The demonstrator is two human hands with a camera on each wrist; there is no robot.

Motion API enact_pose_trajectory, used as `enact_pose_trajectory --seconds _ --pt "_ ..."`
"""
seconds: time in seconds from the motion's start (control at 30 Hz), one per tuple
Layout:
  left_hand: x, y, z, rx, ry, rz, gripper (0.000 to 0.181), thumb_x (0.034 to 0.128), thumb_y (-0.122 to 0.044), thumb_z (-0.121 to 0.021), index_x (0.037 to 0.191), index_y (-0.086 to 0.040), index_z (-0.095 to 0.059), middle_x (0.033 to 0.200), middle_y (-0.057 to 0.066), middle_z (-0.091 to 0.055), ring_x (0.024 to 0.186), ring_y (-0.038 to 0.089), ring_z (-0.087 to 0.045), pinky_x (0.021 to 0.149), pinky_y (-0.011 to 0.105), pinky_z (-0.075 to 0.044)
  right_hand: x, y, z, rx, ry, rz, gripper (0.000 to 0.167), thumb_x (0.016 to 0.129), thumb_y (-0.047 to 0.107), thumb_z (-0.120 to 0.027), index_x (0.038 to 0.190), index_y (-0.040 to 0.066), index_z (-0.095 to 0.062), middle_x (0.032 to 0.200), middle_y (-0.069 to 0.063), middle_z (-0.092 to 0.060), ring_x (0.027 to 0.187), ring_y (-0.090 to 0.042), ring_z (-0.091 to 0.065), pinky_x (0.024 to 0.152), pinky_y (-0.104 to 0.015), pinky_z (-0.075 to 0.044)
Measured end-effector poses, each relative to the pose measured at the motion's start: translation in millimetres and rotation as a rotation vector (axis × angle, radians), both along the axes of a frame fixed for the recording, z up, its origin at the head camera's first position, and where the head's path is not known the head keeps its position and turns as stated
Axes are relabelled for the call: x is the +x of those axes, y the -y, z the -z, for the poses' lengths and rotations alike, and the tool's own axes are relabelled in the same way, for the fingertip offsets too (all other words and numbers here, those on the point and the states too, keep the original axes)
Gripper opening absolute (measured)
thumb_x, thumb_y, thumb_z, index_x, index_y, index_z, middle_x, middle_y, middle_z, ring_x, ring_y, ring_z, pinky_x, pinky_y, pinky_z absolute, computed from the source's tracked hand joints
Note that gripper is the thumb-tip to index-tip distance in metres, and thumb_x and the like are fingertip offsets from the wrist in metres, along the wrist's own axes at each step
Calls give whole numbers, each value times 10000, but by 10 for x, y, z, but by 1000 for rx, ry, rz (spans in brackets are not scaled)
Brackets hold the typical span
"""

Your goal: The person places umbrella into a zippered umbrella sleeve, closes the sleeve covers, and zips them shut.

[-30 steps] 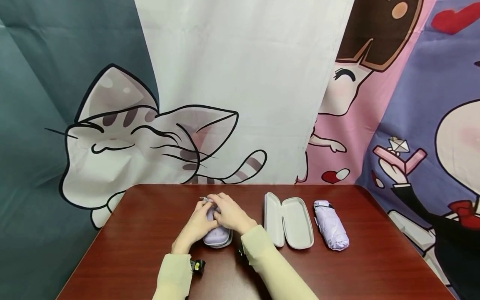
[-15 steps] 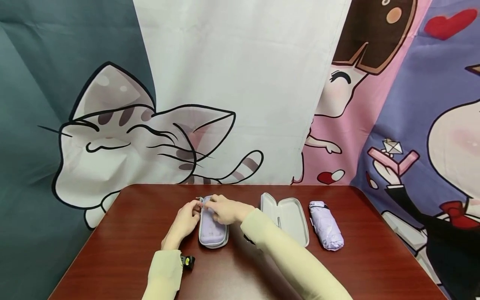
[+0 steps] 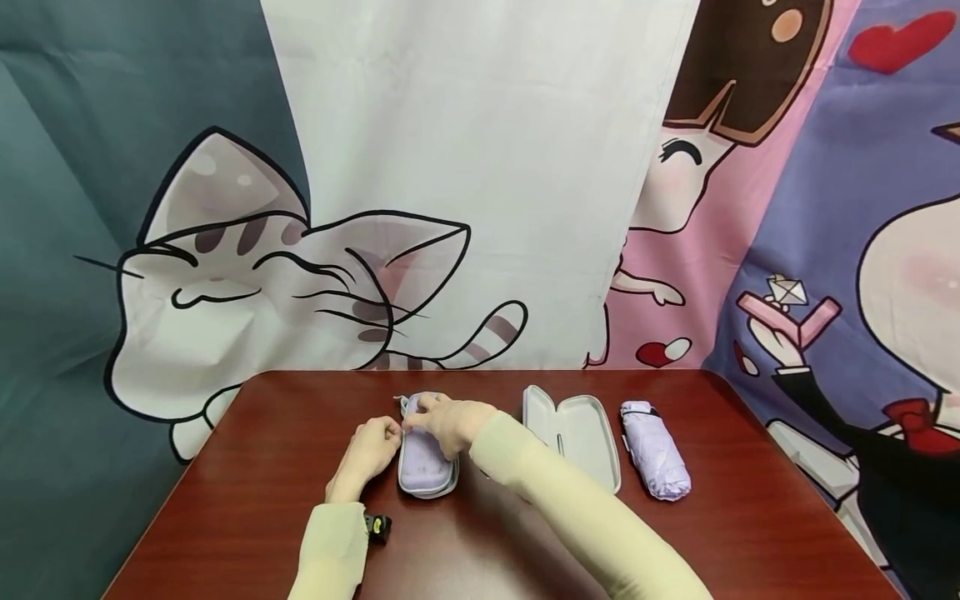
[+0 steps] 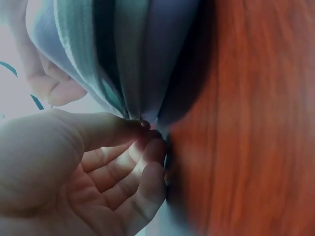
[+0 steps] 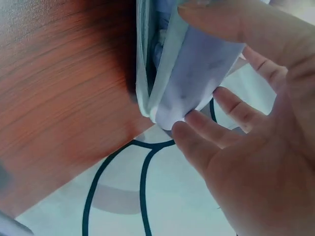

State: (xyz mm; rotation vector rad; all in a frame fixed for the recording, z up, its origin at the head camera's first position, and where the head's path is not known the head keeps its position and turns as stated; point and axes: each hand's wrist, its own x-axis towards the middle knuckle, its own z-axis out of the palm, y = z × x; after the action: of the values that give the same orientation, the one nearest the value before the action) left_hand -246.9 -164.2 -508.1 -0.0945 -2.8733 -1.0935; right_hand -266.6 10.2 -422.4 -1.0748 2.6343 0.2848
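Observation:
A lavender zip case (image 3: 427,468) with pale grey edging lies on the table, left of centre. My right hand (image 3: 454,423) grips it from above, the thumb and fingers spread across its lid. In the right wrist view a gap runs along the edge of the case (image 5: 197,71), with something pale lavender inside. At the left side of the case, my left hand (image 3: 369,450) pinches the zipper between thumb and forefinger; the pull itself is mostly hidden by the fingertips (image 4: 130,125). A small grey loop (image 3: 402,403) sits at the far left corner of the case.
Right of centre, a second case (image 3: 588,433) lies spread open with its pale lining up, partly covered by the right sleeve (image 3: 555,487). A folded lavender umbrella (image 3: 656,454) lies further right. A printed cloth (image 3: 495,167) hangs behind the wooden table (image 3: 247,500).
My left hand has come toward me along the case's left side, away from its far corner. The right hand has shifted from the far end onto the lid, uncovering its near half.

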Motion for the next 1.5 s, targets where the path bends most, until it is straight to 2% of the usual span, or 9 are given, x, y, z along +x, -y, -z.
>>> enact_pose_trajectory --seconds 0.13,0.23,0.43,0.67,0.8,0.93,1.07,1.27,1.5 --pt "36 34 -19 -21 0 5 81 903 -65 -620 840 -99 -658 715 -30 -574 692 153 -531 686 355 -443 5 37 20 26 -38 6 773 764 110 -815 1330 484 -445 1420 53 -323 1321 -121 -323 724 -215 -436" --pt "60 47 -31 -27 12 40 79 895 -54 -619 837 -98 -649 712 -32 -569 683 142 -523 677 345 -439 2 36 51 19 -50 23 811 745 106 -835 1328 503 -435 1426 42 -316 1276 -140 -358 796 -250 -450" --pt "140 48 -47 27 47 78 101 896 -27 -615 821 -92 -635 663 -14 -559 612 129 -510 621 315 -421 -2 -16 110 25 -86 -14 872 725 123 -856 1373 494 -405 1430 25 -305 1264 -173 -368 853 -286 -459" --pt "158 36 -61 37 62 82 105 915 -58 -622 814 -89 -629 618 1 -564 559 133 -515 577 314 -410 46 -65 215 146 -287 -128 823 821 215 -782 1449 456 -308 1447 -7 -313 1299 -217 -366 1006 -313 -400" --pt "167 47 -95 27 67 85 118 919 -63 -622 805 -92 -622 611 3 -561 550 137 -517 565 312 -410 63 -68 261 178 -356 -156 904 766 277 -826 1459 433 -267 1438 -19 -298 1266 -236 -371 986 -306 -413" --pt "196 87 -99 45 86 132 145 921 -55 -622 782 -91 -607 611 10 -564 552 144 -529 564 307 -414 32 -81 314 114 -317 -148 979 676 295 -891 1440 412 -290 1425 -28 -312 1250 -236 -370 1006 -326 -388" --pt "216 136 -103 86 111 197 133 929 -43 -609 800 -74 -604 634 23 -576 575 164 -559 578 302 -430 -14 -99 351 27 -260 -91 1004 627 306 -927 1422 424 -325 1428 -24 -324 1278 -238 -359 1051 -405 -334" --pt "285 214 -157 110 120 206 138 918 -8 -594 803 -84 -587 631 37 -563 586 191 -562 580 306 -425 12 -81 381 -161 -215 24 1025 574 276 -957 1415 410 -388 1407 -54 -358 1272 -291 -375 1044 -557 -302" --pt "393 244 -159 152 151 286 107 906 -11 -610 813 -59 -587 642 53 -585 615 210 -576 577 291 -423 86 -157 482 -250 -244 110 996 539 344 -965 1388 356 -444 1348 -82 -408 1210 -293 -396 1039 -515 -291"
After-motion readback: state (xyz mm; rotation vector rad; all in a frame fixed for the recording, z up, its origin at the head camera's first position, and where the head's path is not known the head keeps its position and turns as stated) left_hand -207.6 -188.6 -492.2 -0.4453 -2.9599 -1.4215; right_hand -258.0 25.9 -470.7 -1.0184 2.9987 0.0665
